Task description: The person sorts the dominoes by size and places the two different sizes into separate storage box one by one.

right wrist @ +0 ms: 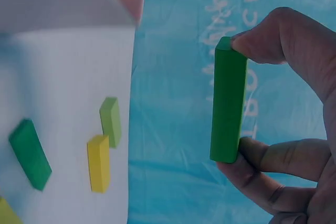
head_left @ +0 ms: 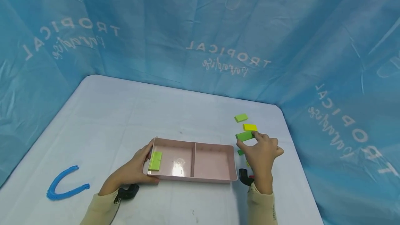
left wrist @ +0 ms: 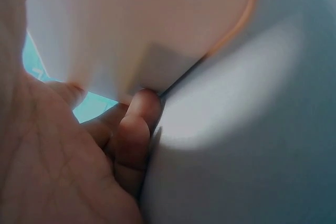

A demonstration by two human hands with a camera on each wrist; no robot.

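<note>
Two hands work at a white desk [head_left: 125,127] in the head view. The left hand [head_left: 135,167] has its grip clamped on the left end of a pink two-compartment tray [head_left: 214,162], thumb along the near side. Yellow-green material in block form [head_left: 155,161] lies in the tray's left compartment, against the end wall. Beyond the tray's right end, the right hand [head_left: 260,148] has its grip clamped on a green rectangular block [head_left: 244,136]. Near it on the desk are a light green block [head_left: 241,117], a yellow block [head_left: 250,127] and a partly hidden darker green block [head_left: 240,152]. A curved blue ribbed tube [head_left: 53,185] lies well apart at the left; a blue curtain [head_left: 172,20] with mirrored lettering stands behind.

In the left wrist view, curled fingers [left wrist: 134,140] touch the tray's pale underside, which is blurred.

In the right wrist view, the green block is held end to end, thumb at one end, fingers at the other. The yellow and light green blocks lie close together on the desk, the darker green one apart from them.
</note>
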